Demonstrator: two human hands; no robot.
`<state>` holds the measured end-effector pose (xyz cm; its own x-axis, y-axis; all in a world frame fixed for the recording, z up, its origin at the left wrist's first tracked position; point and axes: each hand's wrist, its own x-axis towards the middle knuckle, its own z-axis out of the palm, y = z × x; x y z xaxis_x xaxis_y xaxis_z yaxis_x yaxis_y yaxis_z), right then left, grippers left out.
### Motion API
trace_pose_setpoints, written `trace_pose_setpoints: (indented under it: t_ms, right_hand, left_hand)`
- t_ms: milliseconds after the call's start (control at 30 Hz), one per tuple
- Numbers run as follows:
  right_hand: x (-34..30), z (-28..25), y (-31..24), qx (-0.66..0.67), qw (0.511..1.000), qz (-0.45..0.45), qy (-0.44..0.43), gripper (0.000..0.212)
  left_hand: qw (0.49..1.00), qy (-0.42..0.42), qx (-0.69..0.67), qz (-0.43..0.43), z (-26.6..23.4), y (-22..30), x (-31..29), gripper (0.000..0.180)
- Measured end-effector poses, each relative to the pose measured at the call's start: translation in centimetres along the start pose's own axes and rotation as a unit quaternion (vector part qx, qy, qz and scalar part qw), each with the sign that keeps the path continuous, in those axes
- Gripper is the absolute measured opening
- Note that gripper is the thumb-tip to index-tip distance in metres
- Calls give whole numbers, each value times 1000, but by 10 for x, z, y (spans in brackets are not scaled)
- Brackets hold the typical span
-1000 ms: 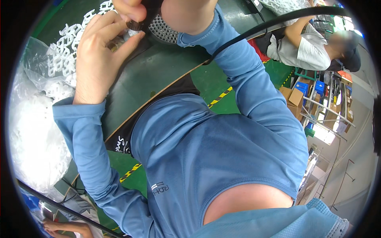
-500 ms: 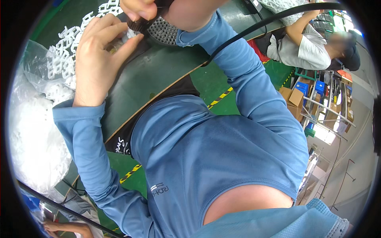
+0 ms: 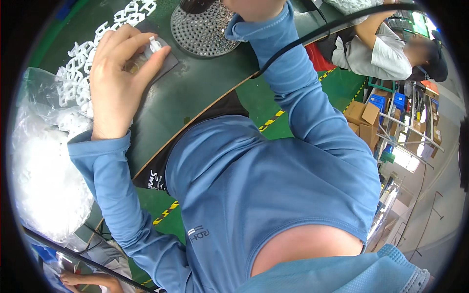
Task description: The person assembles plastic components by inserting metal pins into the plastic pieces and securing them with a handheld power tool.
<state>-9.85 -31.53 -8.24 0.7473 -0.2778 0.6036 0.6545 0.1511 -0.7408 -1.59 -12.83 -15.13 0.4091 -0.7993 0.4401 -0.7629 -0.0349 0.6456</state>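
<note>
My left hand (image 3: 115, 80) pinches a small white plastic part (image 3: 155, 45) between thumb and fingertips, over a small dark flat piece (image 3: 166, 64) on the table. At the top edge shows part of my right hand (image 3: 254, 9); its fingers are out of the picture. It is above the right side of a round metal tray (image 3: 188, 41) full of holes, where many small screws (image 3: 220, 24) lie heaped. A dark object (image 3: 195, 5), cut off by the top edge, hangs over the tray's far left; whether my right hand holds it is hidden.
Many white plastic pieces (image 3: 75, 73) lie linked or piled beyond my left hand on the green table (image 3: 190, 83). A clear bag of white parts (image 3: 49, 171) bulges at the left. A black cable (image 3: 312, 36) arches across my right sleeve. Another person (image 3: 381, 53) sits at the right.
My right hand has moved up and right, away from the white part, and the dark object has moved with it. The tray and screws are uncovered. My left hand still pinches the part.
</note>
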Motion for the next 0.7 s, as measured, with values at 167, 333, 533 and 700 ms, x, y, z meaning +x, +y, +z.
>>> trace_pose_setpoints:
  t_ms: [167, 333, 533, 700]
  right_hand:
    - [8, -6, -1, -110, 993, 33, -8, 30]
    - [5, -3, 4, -92, 995, 44, 6, 28]
    - [6, -7, 5, -103, 995, 12, -3, 27]
    - [3, -4, 5, -95, 995, 22, 9, 25]
  left_hand:
    - [1000, -1, 0, 4, -1, 0, 0, 27]
    - [1000, -10, -3, -2, -3, 1, 0, 27]
    - [1000, -8, -5, 0, -2, 0, 0, 27]
    - [1000, -9, -5, -4, -2, 1, -1, 27]
